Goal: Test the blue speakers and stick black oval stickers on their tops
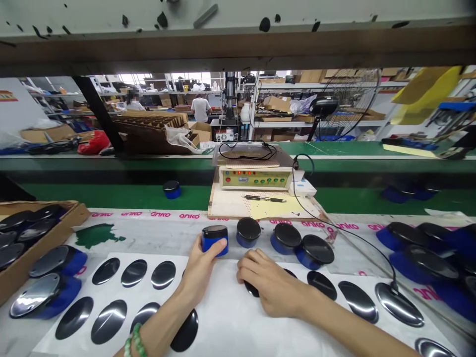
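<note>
My left hand (201, 265) is wrapped round a short blue cylinder with a black top (214, 243), held above the back edge of a white sheet (223, 317). Glossy black discs (109, 321) lie in rows on that sheet. My right hand (266, 282) is low over the sheet with its fingers curled and pressed together. A black disc (252, 289) is partly covered by it; what the fingertips pinch, if anything, is hidden. Just beyond stand more blue cylinders with black tops, among them one (248, 232) between my hands and a pair (285, 238) to the right.
A cardboard box (80, 213) of black-topped pieces is at left, with more cylinders (44, 297) before it. Others crowd the right (427, 263). A control box (256, 178) and a pen (266, 199) sit behind; a cable (357, 232) crosses the right side. A shelf (238, 47) overhangs.
</note>
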A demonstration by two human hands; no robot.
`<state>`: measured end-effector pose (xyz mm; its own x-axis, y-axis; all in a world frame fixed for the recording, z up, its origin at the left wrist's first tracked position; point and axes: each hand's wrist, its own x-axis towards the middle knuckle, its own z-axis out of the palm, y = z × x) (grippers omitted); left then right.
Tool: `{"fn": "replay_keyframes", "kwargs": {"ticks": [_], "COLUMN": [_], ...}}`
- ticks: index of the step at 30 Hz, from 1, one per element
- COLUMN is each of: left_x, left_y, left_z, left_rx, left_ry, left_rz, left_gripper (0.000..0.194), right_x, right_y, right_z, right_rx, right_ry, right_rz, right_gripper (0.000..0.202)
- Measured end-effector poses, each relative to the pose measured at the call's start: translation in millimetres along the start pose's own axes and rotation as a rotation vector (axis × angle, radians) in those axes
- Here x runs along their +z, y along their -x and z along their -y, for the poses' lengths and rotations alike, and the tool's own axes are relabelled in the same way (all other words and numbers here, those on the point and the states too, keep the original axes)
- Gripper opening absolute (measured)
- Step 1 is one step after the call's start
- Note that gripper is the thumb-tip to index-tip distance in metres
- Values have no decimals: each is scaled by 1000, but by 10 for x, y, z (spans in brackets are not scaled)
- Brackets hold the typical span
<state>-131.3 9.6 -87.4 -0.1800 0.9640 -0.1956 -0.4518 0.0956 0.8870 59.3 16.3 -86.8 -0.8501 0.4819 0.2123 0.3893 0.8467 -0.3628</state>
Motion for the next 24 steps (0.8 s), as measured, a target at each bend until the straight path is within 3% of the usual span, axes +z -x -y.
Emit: {"fn": "replay_keyframes", "kwargs": {"ticks": [4, 9, 13, 17, 20, 24], "left_x": [-14, -20, -13, 0, 39, 109], "left_y": [-25, -54, -62, -20, 116, 361], "left_z": [-11, -27, -20, -46, -99, -89], "left_rx": [-56, -93, -84, -14, 64, 165], "left_ry": [105, 148, 117, 17, -102, -519], "left_rz": [-41, -75, -78, -54, -17, 313], "left_gripper": [28, 27, 32, 37, 49, 68], "right_x": [23, -40, -180, -341, -402, -440], "right_y": [-113, -95, 124, 526, 807, 913], "right_z": [-69, -112, -119, -113, -32, 247], "right_rx": [-82, -217, -292, -252, -55, 513], "right_ry": [109, 236, 318, 370, 291, -21], "right_rz": [74, 72, 27, -61, -291, -808], "right_gripper": [37, 23, 12, 24, 39, 32]}}
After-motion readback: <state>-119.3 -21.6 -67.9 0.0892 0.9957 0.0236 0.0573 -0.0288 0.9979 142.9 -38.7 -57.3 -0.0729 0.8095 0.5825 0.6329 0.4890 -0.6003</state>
